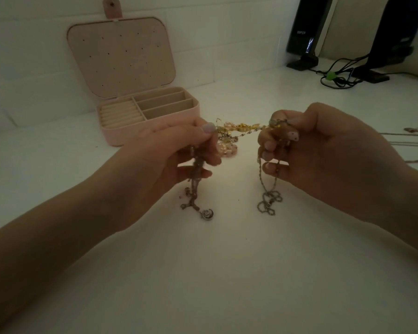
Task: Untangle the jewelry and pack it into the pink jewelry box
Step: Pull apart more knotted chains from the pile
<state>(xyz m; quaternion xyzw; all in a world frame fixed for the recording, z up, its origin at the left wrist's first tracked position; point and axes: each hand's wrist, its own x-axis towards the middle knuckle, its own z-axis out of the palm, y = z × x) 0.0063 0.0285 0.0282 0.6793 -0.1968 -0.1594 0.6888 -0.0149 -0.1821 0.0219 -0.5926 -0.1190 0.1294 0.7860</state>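
**Jewelry still knotted; box open with nothing seen inside**

Head view: A tangle of jewelry (pixel 237 131) is held above the white table (pixel 227 273) between two hands. The left hand (pixel 179 153) is curled round one end, with a dark chain and its small charm (pixel 206 214) hanging below the fingers down to the table. The right hand (pixel 323 150) is closed round the other end, thumb and fingertips pinched on the strands, and a thin silver chain (pixel 268 201) trails from it in a loose loop on the surface. Between the hands a gold stretch is pulled fairly taut, and pink beads (pixel 227 149) hang beneath it, close to the left hand's fingers.

The pink jewelry box (pixel 150 116) is seen behind the left hand, well apart from the tangle, with its lid raised. No jewelry can be made out in its ring rolls or its three divided compartments. At the far right edge, thin strands (pixel 415 135) lie on the table; whether these are pieces already freed cannot be told.

The task is judged to be at an early stage: the untangling is in hand, the pieces are still joined, and all of the packing appears to be left.
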